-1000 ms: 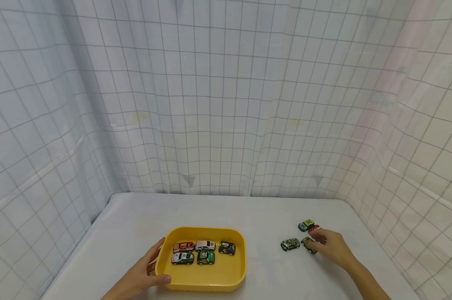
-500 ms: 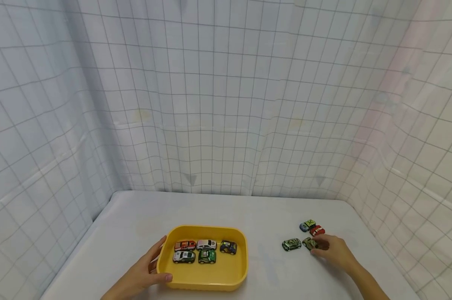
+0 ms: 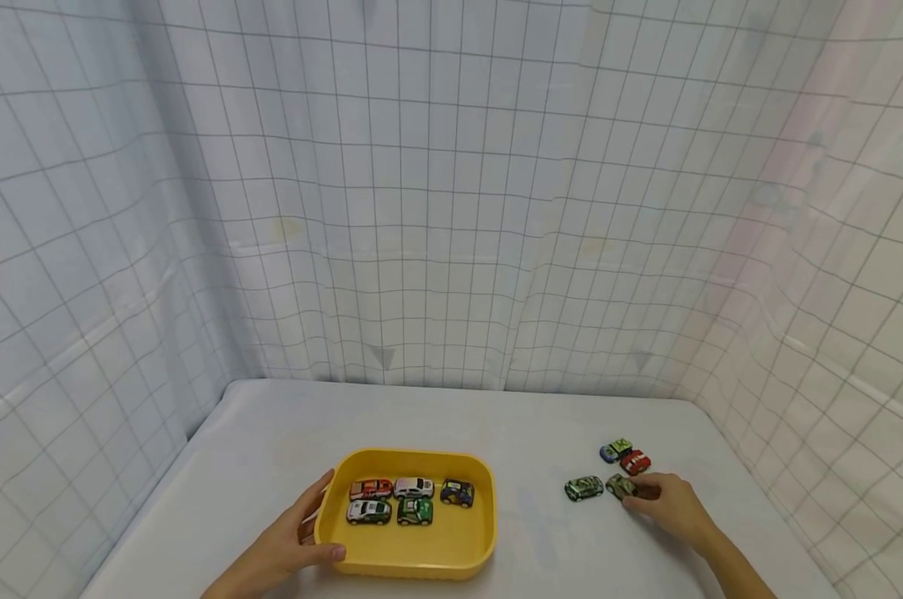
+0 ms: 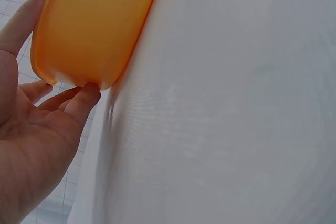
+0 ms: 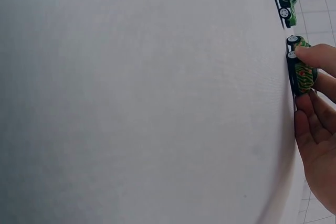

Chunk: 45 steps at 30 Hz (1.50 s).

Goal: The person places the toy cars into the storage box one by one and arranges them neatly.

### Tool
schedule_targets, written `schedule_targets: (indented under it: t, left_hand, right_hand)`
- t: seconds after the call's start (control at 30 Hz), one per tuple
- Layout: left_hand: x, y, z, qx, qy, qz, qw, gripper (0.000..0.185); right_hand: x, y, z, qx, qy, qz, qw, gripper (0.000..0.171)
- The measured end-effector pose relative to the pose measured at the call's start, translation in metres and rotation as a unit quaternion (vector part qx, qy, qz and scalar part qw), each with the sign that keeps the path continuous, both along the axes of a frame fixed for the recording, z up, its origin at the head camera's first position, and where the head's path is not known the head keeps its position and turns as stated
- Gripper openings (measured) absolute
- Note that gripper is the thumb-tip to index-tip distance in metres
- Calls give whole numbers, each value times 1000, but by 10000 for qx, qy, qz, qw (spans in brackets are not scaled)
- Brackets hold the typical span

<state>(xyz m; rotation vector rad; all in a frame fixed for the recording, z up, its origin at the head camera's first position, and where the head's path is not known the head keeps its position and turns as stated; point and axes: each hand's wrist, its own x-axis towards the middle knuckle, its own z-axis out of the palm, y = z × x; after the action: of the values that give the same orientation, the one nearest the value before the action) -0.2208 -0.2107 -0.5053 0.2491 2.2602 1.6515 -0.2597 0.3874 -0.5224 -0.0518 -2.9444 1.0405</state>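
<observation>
A yellow tray [image 3: 430, 550] lies near the table's front and carries several toy cars, among them a white one [image 3: 413, 487] and a green one [image 3: 414, 511]. My left hand [image 3: 295, 539] holds the tray's near left corner, thumb on the rim. In the left wrist view the fingers [image 4: 73, 99] press the tray's outer wall [image 4: 94, 24]. To the right, my right hand [image 3: 670, 504] pinches an olive-green toy car [image 3: 619, 485] standing on the table. The right wrist view shows the fingertips [image 5: 315, 56] on that car [image 5: 302, 74].
Three more toy cars stand on the white table [image 3: 541, 433] near my right hand: a green camouflage one [image 3: 583, 487], a red one [image 3: 635, 462] and a blue-green one [image 3: 614, 450]. Checked white curtains [image 3: 451, 208] close off the back and both sides.
My right hand has drawn back off the red car and settled its fingers on the olive-green car. The left hand and the tray have stayed in place.
</observation>
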Motion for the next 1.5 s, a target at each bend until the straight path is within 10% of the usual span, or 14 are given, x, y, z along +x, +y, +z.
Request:
schedule_targets:
  t: [1.5]
  left_hand:
    - [1,-1,-1,-11,-32,-27,10000,102]
  right_hand:
    - [-13,-35,39,-376,787,847,9926,34]
